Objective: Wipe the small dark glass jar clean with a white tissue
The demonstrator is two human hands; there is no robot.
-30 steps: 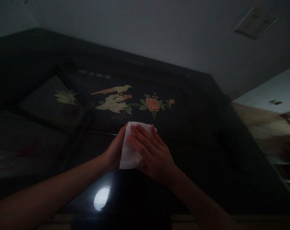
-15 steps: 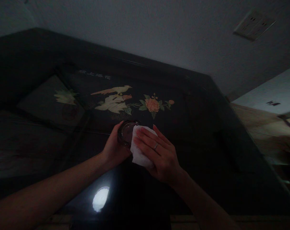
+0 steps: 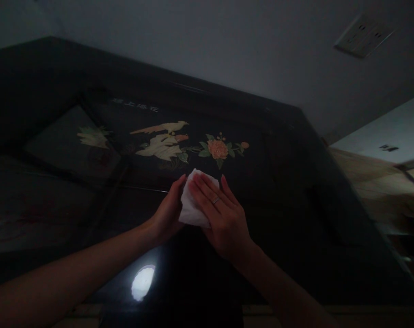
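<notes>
My left hand (image 3: 168, 212) is curled around a round, glassy, dish-like object that is now hidden behind the cloth; its exact kind cannot be made out. A folded white wiping cloth (image 3: 196, 210) covers it. Pressing that cloth down is my right hand (image 3: 224, 214), its fingers laid across the top and a ring on one of them. Both hands meet above the glossy black tabletop (image 3: 282, 218), just below a pink flower design (image 3: 217, 149).
A pale bird design (image 3: 161, 148) and white lettering decorate the black surface. Behind it rises a grey wall with a socket plate (image 3: 363, 36). A bright reflection (image 3: 143, 282) shows on the surface near me. At the right, a lighter floor area (image 3: 357, 182) lies beyond the edge.
My right hand has slid the cloth left and slightly up, covering the round glass object whose rim was visible before. My left hand stays around it, shifted slightly right.
</notes>
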